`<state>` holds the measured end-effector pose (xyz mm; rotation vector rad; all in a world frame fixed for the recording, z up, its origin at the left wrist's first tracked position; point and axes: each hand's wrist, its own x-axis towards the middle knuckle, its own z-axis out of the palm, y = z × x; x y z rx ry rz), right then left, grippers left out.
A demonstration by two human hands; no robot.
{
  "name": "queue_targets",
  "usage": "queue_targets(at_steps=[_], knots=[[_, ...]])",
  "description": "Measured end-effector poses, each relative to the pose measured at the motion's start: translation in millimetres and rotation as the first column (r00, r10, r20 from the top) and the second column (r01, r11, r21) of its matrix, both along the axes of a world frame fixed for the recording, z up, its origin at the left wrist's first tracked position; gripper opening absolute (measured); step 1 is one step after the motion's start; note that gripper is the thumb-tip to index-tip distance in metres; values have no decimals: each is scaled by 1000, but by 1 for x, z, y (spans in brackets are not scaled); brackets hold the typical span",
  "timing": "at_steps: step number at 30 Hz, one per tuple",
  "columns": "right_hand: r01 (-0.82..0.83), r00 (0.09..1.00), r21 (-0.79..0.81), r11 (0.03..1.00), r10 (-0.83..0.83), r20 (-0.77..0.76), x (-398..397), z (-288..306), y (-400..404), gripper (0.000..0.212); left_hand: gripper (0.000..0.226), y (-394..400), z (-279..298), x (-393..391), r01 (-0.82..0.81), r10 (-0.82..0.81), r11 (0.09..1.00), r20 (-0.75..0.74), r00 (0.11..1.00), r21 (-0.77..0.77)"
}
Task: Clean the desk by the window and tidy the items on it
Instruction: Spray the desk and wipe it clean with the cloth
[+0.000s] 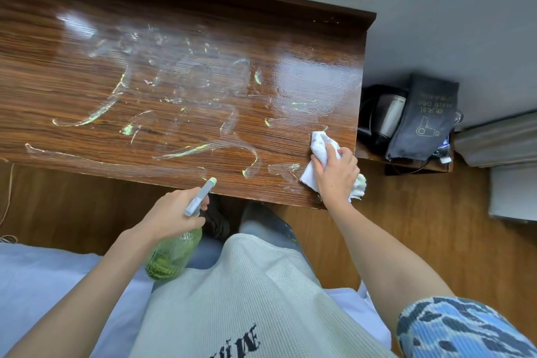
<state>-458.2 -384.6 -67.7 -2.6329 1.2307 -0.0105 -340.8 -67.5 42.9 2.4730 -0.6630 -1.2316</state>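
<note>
Closest to the lens hangs a pale waffle-knit shirt (232,299) with dark lettering, and a blue patterned sleeve (453,328) covers the right upper arm. Just ahead of the shirt, the left hand (171,215) wraps its fingers round the neck of a translucent green plastic spray bottle (174,253) with a grey trigger head; the bottle hangs below the hand, off the near edge of the glossy dark brown wooden desk (203,23), and its pale green nozzle tip points over that edge. To the right of this grip, the right hand (337,174) holds a crumpled white cloth (321,145) against the desk's near right corner, fingers curled over it, cloth sticking out beyond the fingertips and behind the wrist. Leftward from the cloth, wet streaks and yellow-green smears (191,150) cover most of the desktop. Right of the cloth hand, past the desk's end, a lower wooden shelf (374,155) carries a black and steel electric kettle (383,116) and a dark grey fabric bag printed with a hairdryer symbol (427,116), leaning just beside the kettle.
</note>
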Motion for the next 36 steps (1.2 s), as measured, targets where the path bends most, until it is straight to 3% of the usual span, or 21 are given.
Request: queue_targets(at_steps=[9,14,20,28,31,36], knots=[[24,1000,-5,1000,-24,-19,2,1,2,42,11,13,-7,18,19,-20,1000,-10,1000,-12],[41,999,-3,999,-41,-28,4,0,4,42,21,17,-5,30,21,-19,998,-41,999,60],[76,997,9,997,-76,-12,5,1,5,41,16,23,-6,37,-116,114,993,63,991,23],[74,997,-3,997,-74,-24,7,0,6,39,19,7,1,53,-199,202,979,71,977,-55],[24,999,-72,997,-27,-39,5,-1,4,36,19,0,2,57,-178,189,979,119,975,-101],[-195,979,-221,956,202,11,-6,-9,-7,36,13,-11,0,64,-204,228,968,170,959,-149]])
